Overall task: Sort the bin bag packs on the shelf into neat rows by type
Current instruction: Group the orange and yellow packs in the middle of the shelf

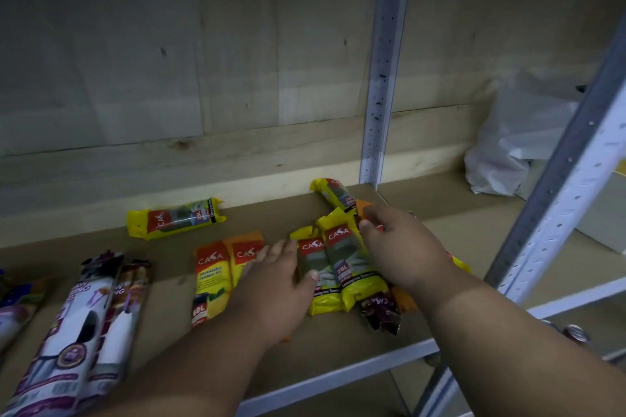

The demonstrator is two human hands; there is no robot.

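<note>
Yellow bin bag packs near the shelf front edge sit under the flat open left hand and pinching right hand; several strays remain unsorted.

My left hand and right hand are both bare: no gloves, no rings that I can see, no watch or band at either wrist. My forearms are bare too, with no sleeve showing anywhere up to the edge of the view. My fingers are short and rounded, and the nails are cut short and plain, without polish; the left thumbnail shows pale. The backs of my hands look smooth, with faint creases at the knuckles. My forearms are broad and widen toward the lower edge. The light is dim, so finer marks cannot be made out.
</note>
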